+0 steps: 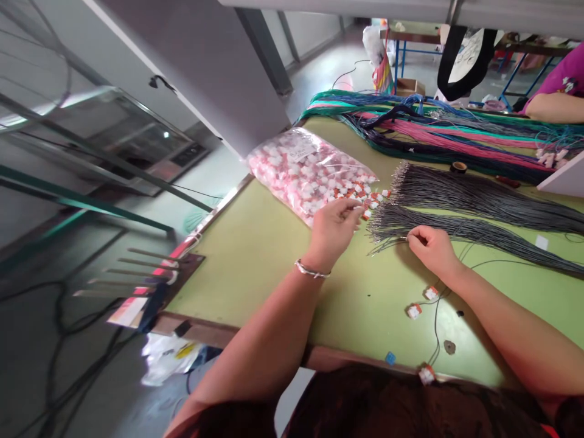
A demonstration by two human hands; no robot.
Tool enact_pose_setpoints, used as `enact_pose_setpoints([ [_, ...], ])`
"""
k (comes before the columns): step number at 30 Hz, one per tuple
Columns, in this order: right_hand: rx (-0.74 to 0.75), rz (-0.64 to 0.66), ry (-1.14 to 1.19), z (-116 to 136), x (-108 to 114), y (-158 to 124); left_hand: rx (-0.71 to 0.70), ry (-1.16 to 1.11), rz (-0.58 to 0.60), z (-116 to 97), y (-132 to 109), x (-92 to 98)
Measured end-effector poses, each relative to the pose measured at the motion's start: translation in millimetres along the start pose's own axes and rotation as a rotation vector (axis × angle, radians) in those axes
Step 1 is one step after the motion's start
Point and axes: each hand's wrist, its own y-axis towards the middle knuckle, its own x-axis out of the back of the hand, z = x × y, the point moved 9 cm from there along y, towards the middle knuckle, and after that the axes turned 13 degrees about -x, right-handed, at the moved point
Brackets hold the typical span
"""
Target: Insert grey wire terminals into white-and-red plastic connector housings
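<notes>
My left hand (333, 230) reaches into the small white and red connectors (368, 201) spilling from the mouth of a clear plastic bag (305, 170); its fingertips are pinched together among them. My right hand (431, 246) is closed in a pinch on the tip of a thin dark wire at the end of a grey wire bundle (460, 228). A silver bracelet (311, 271) circles my left wrist. Three finished connectors with wires (422, 304) lie on the green table (255, 255) near my right forearm.
A second grey wire bundle (479, 191) lies behind the first. Pink, teal and blue wire bundles (438, 131) stretch across the back of the table. Another person's arm (554, 106) rests at the far right. Metal pegs (132, 267) stick out at the table's left corner.
</notes>
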Motion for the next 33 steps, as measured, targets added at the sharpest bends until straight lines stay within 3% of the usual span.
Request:
enact_pose_setpoints([
  [4, -0.027, 0.017, -0.004, 1, 3, -1, 0.304, -0.739, 0.168, 0, -28, -54.6],
  [6, -0.024, 0.030, 0.006, 3, 4, -2, 0.397, -0.910, 0.234, -4, -39, -74.6],
  [9, -0.016, 0.068, 0.037, 5, 3, -3, 0.438, -0.997, 0.252, -3, -44, -85.1],
  [15, 0.011, 0.097, 0.042, 8, 1, -3, 0.468, -1.033, 0.289, 6, -45, -88.4],
  [25, -0.030, 0.128, 0.048, 6, 0, -3, 0.430, -0.978, 0.342, 4, -45, -89.2],
  [28, -0.072, 0.167, 0.056, 4, -2, -1, 0.335, -0.828, 0.345, 0, -41, -83.6],
  [33, -0.169, 0.308, 0.209, 0, -10, 0, -0.044, -0.451, 0.332, -27, -28, -67.2],
])
